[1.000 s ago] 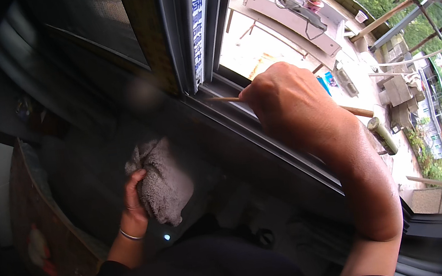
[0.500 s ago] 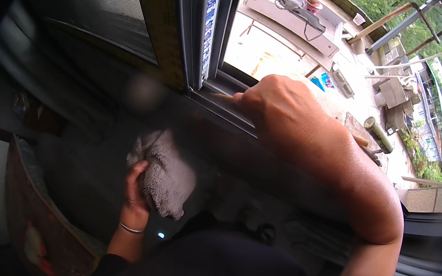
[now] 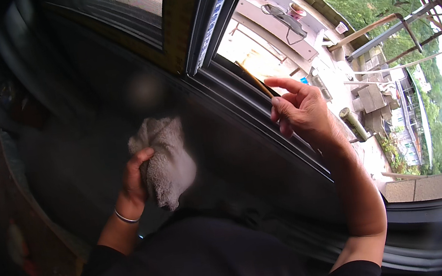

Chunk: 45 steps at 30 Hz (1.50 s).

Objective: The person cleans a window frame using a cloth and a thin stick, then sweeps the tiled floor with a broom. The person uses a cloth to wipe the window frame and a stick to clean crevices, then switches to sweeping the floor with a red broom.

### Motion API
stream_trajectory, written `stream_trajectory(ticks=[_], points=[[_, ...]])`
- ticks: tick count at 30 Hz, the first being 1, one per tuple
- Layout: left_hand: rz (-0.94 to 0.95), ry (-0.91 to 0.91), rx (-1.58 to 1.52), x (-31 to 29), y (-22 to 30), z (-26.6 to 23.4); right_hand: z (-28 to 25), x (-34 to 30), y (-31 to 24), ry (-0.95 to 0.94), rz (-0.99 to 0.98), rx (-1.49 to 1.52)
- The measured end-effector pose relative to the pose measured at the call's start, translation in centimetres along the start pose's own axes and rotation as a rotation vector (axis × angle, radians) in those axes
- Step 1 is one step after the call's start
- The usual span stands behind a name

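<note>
A crumpled light-grey towel [image 3: 167, 158] hangs from my left hand [image 3: 136, 176], gripped between the thumb and the fingers. A silver bracelet circles that wrist. Over the sill of the open window my right hand [image 3: 301, 107] pinches the end of a thin yellowish-brown stick [image 3: 256, 80] between thumb and fingers. The stick's far end slants up and left along the dark window track [image 3: 238, 94], near the corner of the frame. Whether its tip touches the track, I cannot tell.
A dark window frame [image 3: 208, 34] with a printed strip rises ahead, next to a mesh screen [image 3: 130, 8]. Outside are a long grey trough [image 3: 278, 18], a bucket [image 3: 296, 11], a cylinder [image 3: 353, 123] and stacked blocks [image 3: 373, 98]. A brown board edge [image 3: 24, 200] stands at the left.
My right hand has moved right and slightly down along the track, its fingers loosening so more of the stick shows. The towel stays in my left hand, slightly higher. The view has shifted a little.
</note>
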<state>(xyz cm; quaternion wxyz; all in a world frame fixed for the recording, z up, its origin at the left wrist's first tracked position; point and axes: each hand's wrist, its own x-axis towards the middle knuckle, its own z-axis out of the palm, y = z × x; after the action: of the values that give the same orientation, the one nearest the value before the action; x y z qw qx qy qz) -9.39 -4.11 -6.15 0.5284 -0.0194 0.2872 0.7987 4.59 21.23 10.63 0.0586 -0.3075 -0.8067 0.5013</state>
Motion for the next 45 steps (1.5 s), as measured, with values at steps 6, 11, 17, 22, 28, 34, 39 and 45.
stream_trajectory(ticks=[6, 11, 17, 22, 28, 34, 39, 45], points=[[0.031, -0.024, 0.033, -1.1, -0.5, 1.7, -3.0, 0.8, 1.7, 0.250, -0.162, 0.355], [0.096, -0.007, 0.072, -1.7, -1.2, 3.2, -5.4, 0.9, 3.4, 0.080, -0.041, 0.169], [0.132, 0.012, 0.081, -2.7, -2.4, 4.2, -6.7, -1.1, 2.1, 0.016, -0.283, 0.482], [0.101, -0.027, 0.092, -2.5, -3.5, 3.9, -7.6, -1.4, 4.1, 0.063, -0.353, 0.384], [0.084, -0.041, 0.122, -2.9, -4.6, 4.9, -7.2, -2.0, 4.3, 0.151, -0.437, 0.238], [0.075, -0.060, 0.149, -3.0, -5.9, 6.6, -9.8, -1.5, 5.7, 0.301, -0.513, 0.300], [0.116, -0.105, 0.165, -3.5, -6.3, 8.2, -11.4, -2.9, 6.1, 0.421, -0.475, 0.166], [0.225, -0.174, 0.234, -3.4, -6.7, 10.8, -8.6, -6.3, 3.9, -0.234, -0.436, 0.454]])
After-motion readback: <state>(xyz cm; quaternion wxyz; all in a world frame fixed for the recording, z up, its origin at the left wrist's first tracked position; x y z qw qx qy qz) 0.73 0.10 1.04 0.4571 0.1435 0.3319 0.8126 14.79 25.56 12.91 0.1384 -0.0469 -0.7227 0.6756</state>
